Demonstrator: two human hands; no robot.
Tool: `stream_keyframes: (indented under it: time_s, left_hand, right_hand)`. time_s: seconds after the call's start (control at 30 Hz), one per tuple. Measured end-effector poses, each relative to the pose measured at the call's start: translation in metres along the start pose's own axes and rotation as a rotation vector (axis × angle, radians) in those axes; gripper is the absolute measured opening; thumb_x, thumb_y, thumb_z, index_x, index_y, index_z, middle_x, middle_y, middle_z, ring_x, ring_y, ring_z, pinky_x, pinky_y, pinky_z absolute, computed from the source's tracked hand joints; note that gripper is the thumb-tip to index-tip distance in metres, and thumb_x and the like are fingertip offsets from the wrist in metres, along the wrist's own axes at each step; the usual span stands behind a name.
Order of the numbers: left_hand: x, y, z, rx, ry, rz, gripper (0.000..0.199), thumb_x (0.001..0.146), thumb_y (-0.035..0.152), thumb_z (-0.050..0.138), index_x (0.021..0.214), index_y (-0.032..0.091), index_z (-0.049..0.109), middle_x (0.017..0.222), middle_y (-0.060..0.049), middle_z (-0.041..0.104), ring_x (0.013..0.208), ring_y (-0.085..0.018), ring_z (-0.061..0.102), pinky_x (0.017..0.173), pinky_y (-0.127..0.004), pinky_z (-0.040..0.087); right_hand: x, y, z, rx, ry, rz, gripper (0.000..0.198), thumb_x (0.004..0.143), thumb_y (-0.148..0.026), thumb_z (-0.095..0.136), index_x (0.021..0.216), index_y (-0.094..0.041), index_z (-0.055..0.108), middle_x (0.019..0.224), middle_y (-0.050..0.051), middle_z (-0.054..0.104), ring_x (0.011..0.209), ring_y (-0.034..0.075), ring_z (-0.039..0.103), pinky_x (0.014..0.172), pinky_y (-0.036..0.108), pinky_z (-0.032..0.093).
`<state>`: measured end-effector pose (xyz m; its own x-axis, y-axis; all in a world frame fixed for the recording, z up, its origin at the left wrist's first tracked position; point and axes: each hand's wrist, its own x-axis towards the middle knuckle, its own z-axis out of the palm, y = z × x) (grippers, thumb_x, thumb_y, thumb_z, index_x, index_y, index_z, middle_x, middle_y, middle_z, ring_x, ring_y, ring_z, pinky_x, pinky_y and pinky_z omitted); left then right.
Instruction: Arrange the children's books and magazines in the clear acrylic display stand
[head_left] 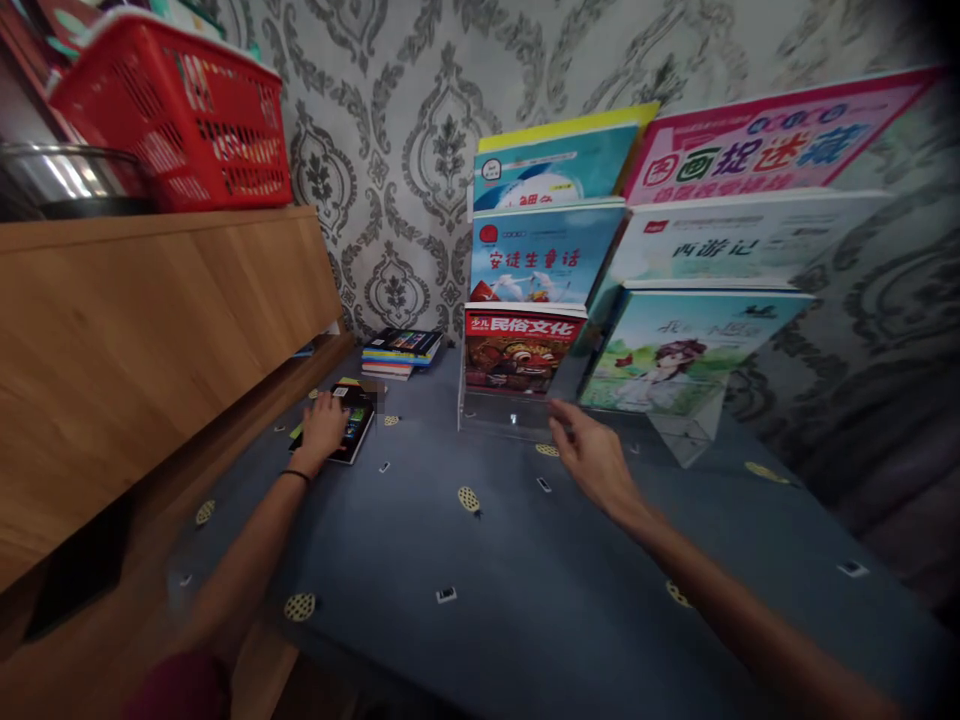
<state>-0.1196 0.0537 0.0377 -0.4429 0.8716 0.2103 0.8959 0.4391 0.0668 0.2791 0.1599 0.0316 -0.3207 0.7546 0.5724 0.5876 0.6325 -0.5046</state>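
My left hand (pixel 324 425) lies on top of a dark-covered book (pixel 358 428) at the table's left side, its fingers spread over the cover. A yellow-green edge shows beneath that book. Past it, against the wall, is a small stack of books (pixel 405 345). My right hand (pixel 592 455) is open, its fingertips near the front lip of a clear display stand (pixel 495 415); whether they touch it I cannot tell. In the stand's tiers stand a red-covered book (pixel 517 355), a blue book (pixel 532 255) and a teal book (pixel 562 170).
To the right, another clear stand (pixel 688 440) holds a green illustrated book (pixel 682 350), a white book (pixel 742 240) and a pink book (pixel 780 135). A wooden cabinet (pixel 187 310) bounds the left, with a red basket (pixel 225 130) and a metal bowl (pixel 71 175) on top. A blue patterned cloth (pixel 405 560) covers the table.
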Motion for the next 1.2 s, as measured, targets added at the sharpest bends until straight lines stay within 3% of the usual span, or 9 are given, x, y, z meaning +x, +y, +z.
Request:
stream_keyframes:
  time_s: [0.1, 0.23, 0.4, 0.67, 0.87, 1.03, 1.2]
  left_hand:
    - [0.007, -0.040, 0.011, 0.003, -0.106, -0.157, 0.059, 0.100, 0.042, 0.031, 0.146, 0.006, 0.042, 0.154, -0.027, 0.039, 0.146, -0.042, 0.032, 0.108, -0.067, 0.036]
    - [0.002, -0.049, 0.024, 0.004, -0.145, -0.159, 0.063, 0.100, 0.048, 0.024, 0.153, 0.014, 0.034, 0.161, -0.018, 0.032, 0.151, -0.036, 0.023, 0.112, -0.068, 0.031]
    - [-0.031, -0.021, 0.038, 0.051, -0.137, 0.003, 0.062, 0.102, 0.044, 0.023, 0.155, 0.014, 0.030, 0.163, -0.016, 0.027, 0.153, -0.033, 0.018, 0.116, -0.063, 0.027]
    - [-0.105, 0.050, 0.041, -0.052, -0.146, 0.472, 0.060, 0.103, 0.045, 0.027, 0.156, 0.018, 0.028, 0.161, -0.014, 0.033, 0.153, -0.027, 0.021, 0.119, -0.055, 0.028]
    - [-0.129, 0.096, 0.040, -0.311, -0.161, 0.790, 0.058, 0.100, 0.039, 0.042, 0.152, 0.017, 0.036, 0.156, -0.015, 0.042, 0.148, -0.024, 0.035, 0.121, -0.050, 0.032]
    - [-0.132, 0.098, 0.046, -0.392, -0.061, 0.780, 0.057, 0.098, 0.039, 0.047, 0.149, 0.015, 0.041, 0.150, -0.017, 0.050, 0.141, -0.026, 0.047, 0.117, -0.049, 0.040]
    - [-0.134, 0.094, 0.058, -0.358, 0.066, 0.777, 0.054, 0.099, 0.041, 0.047, 0.150, 0.024, 0.041, 0.150, -0.011, 0.052, 0.138, -0.023, 0.051, 0.113, -0.046, 0.046]
  right_hand:
    - [-0.023, 0.000, 0.020, 0.062, -0.089, -0.019, 0.039, 0.092, -0.027, 0.043, 0.125, -0.017, 0.063, 0.110, 0.014, 0.075, 0.093, 0.027, 0.074, 0.081, 0.041, 0.059]
    - [-0.048, -0.008, 0.043, 0.080, -0.209, -0.053, 0.038, 0.093, -0.026, 0.042, 0.123, -0.019, 0.065, 0.110, 0.013, 0.074, 0.098, 0.028, 0.072, 0.086, 0.047, 0.059]
    - [-0.065, -0.021, 0.051, 0.134, -0.303, -0.145, 0.036, 0.098, -0.026, 0.040, 0.124, -0.021, 0.065, 0.115, 0.012, 0.072, 0.106, 0.026, 0.069, 0.092, 0.045, 0.057]
    - [-0.082, -0.046, 0.045, 0.198, -0.320, -0.383, 0.037, 0.101, -0.026, 0.042, 0.133, -0.020, 0.059, 0.134, 0.014, 0.064, 0.124, 0.026, 0.060, 0.106, 0.054, 0.049]
    - [-0.084, -0.088, 0.052, 0.191, -0.586, -0.440, 0.061, 0.100, -0.040, 0.049, 0.153, -0.012, 0.036, 0.158, 0.019, 0.038, 0.148, 0.028, 0.033, 0.119, 0.049, 0.035]
    - [-0.064, -0.089, 0.053, 0.090, -0.744, -0.309, 0.073, 0.098, -0.048, 0.051, 0.154, -0.005, 0.031, 0.158, 0.023, 0.033, 0.150, 0.030, 0.026, 0.122, 0.049, 0.028]
    - [-0.056, -0.063, 0.040, -0.020, -0.715, -0.209, 0.068, 0.099, -0.046, 0.051, 0.153, -0.007, 0.036, 0.158, 0.022, 0.034, 0.150, 0.029, 0.028, 0.123, 0.050, 0.024]
